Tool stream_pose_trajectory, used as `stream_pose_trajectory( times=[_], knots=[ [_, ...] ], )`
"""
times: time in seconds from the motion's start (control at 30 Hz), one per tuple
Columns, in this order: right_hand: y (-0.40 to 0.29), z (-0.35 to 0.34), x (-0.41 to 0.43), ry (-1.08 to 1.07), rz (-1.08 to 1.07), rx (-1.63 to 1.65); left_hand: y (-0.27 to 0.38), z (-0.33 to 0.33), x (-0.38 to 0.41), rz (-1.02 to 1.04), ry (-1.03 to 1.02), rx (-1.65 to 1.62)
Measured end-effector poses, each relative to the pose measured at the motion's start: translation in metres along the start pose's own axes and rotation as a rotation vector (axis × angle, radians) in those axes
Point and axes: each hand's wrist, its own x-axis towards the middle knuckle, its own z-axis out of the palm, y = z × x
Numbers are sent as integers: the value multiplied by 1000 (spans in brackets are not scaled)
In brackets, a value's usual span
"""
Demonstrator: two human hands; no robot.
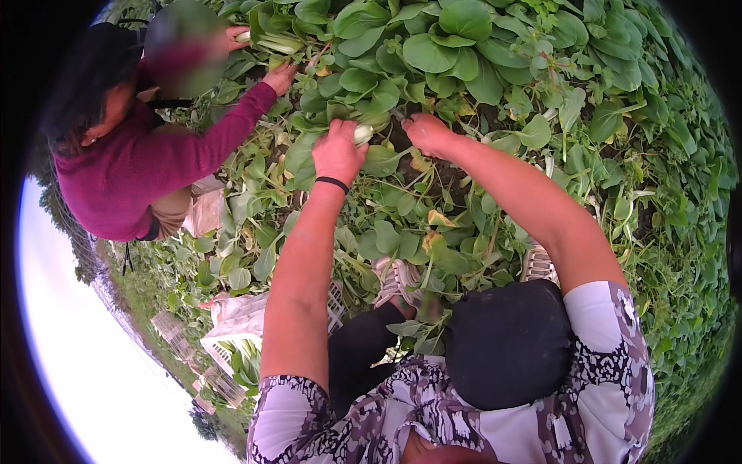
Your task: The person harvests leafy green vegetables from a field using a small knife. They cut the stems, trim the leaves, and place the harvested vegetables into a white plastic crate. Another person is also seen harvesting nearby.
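Note:
My left hand point(341, 152), with a black band at its wrist, is closed around a leafy green plant point(363, 135) whose pale, thick stem base shows beside the fingers. To its right, my right hand point(428, 134) is curled low at the soil by the standing leafy greens point(429, 52). A small greyish piece, perhaps a blade, shows at its fingertips; what the fist holds is mostly hidden. Loose leaves and stalks, some yellowed, lie below both hands.
At the upper left a co-worker in a purple sleeve point(191, 156) has both hands among the plants, one on a pale-stemmed bunch point(278, 43). A white plastic crate point(220, 348) with greens stands at lower left, more crates point(174, 333) beyond. My shoes point(397, 281) are among leaves.

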Motion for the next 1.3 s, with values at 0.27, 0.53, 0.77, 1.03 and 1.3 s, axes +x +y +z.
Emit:
stream_pose_trajectory(
  times=[0.27,0.53,0.77,1.03,1.3],
  knots=[
    [3,-9,-19,-358,179,128,-2,2,22,-214,26,-76],
    [67,-79,-135,217,-604,-348,-15,-54,-75,-434,140,-1394],
    [-61,-95,-226,69,-897,293,75,-96,-112,-401,-110,-1874],
    [4,-137,-221,361,-758,-9,97,-108,-119,-152,-494,-1043],
    [42,-168,-247,310,-688,27,117,-154,-107,-110,-223,-1421]
  ],
)
